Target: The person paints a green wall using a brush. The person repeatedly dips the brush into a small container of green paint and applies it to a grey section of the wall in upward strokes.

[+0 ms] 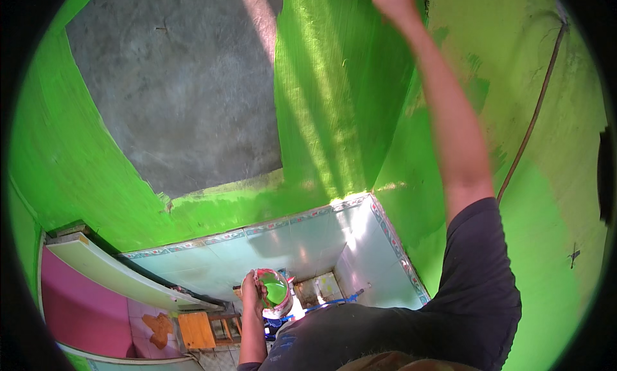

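Note:
In my left hand point(250, 294) is a small round bucket point(277, 313), gripped at its rim, with bright green paint point(275, 291) inside. Reddish smears mark the bucket's rim. My right hand point(395, 4) is raised high at the top edge of the view, near the corner where two walls meet. Its fingers are partly cut off there, and whether they hold anything cannot be seen. Before me, the green painted wall point(318, 106) shows streaky brush marks and bands of sunlight. A dark grey unpainted cement patch point(183, 96) takes up much of its left part.
On the right wall point(540, 216), darker green meets paler yellow-green, and a thin brown cable point(532, 115) hangs. Pale blue tiles point(294, 241) with a patterned border line the lower walls. An open door point(125, 269), a wooden stool point(197, 330) and a blue hose point(337, 301) are below.

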`<state>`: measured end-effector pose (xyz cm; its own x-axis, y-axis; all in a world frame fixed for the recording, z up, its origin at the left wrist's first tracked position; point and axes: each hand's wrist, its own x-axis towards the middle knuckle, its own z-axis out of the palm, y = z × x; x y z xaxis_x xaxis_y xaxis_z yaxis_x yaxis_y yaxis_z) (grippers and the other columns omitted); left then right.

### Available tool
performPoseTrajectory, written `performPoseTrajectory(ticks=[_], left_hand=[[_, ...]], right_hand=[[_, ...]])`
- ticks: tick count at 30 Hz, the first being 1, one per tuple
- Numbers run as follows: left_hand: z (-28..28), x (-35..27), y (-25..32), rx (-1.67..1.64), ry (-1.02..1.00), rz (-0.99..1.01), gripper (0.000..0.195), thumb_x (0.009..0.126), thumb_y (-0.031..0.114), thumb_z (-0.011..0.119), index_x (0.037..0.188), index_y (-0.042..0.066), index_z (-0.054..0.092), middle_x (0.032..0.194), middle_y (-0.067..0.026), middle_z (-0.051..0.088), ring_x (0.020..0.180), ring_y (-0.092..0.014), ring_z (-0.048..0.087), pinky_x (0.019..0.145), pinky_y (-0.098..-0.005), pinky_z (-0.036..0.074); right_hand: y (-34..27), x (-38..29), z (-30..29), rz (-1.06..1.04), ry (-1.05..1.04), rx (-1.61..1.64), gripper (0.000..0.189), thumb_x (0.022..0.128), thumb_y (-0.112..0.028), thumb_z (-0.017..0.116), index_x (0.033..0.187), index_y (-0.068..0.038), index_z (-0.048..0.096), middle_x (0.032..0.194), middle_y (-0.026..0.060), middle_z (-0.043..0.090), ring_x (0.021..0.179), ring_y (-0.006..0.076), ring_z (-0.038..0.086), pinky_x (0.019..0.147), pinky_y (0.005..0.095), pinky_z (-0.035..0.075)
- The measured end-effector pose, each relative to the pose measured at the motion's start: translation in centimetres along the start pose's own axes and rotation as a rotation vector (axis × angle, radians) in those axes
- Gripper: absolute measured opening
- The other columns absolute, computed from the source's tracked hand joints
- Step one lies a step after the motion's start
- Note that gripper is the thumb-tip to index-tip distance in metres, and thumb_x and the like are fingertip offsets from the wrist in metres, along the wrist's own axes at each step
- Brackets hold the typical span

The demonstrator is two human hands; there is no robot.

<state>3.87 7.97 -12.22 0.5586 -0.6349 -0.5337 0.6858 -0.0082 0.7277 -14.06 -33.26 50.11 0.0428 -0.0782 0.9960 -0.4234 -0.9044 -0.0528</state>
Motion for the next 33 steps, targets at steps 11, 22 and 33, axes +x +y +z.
performPoseTrajectory(ticks=[11,22,33], left_hand=[[1.2,-0.3,0.5,0.057,-0.068,0.018,0.027,0.096,0.037,0.047,0.086,0.013,0.053,0.059,0.0002,0.049,0.043,-0.013,0.046,0.038,-0.026,0.036],[7.0,-2.1,4.0,0.199,-0.127,0.032,0.035,0.095,0.044,0.05,0.082,0.012,0.053,0.059,-0.0012,0.048,0.043,-0.013,0.044,0.039,-0.026,0.034],[14.1,-4.0,7.8,0.237,-0.367,0.001,0.066,0.098,0.059,0.03,0.101,0.001,0.059,0.063,-0.0018,0.051,0.047,-0.012,0.045,0.045,-0.0263,0.036]], right_hand=[[-5.0,-41.3,-3.1,0.614,-0.607,0.191,0.025,0.094,-0.024,0.054,0.112,-0.007,0.06,0.085,0.0218,0.067,0.074,0.0379,0.066,0.066,0.0444,0.051],[-10.5,-48.2,-12.8,0.793,-1.178,0.345,0.028,0.091,-0.024,0.064,0.109,-0.002,0.062,0.098,0.0161,0.068,0.091,0.0233,0.067,0.08,0.0366,0.053],[-15.7,-46.1,-9.1,0.287,-1.464,0.313,0.022,0.086,-0.02,0.06,0.095,-0.001,0.064,0.091,0.0188,0.067,0.086,0.0346,0.066,0.074,0.0411,0.052]])
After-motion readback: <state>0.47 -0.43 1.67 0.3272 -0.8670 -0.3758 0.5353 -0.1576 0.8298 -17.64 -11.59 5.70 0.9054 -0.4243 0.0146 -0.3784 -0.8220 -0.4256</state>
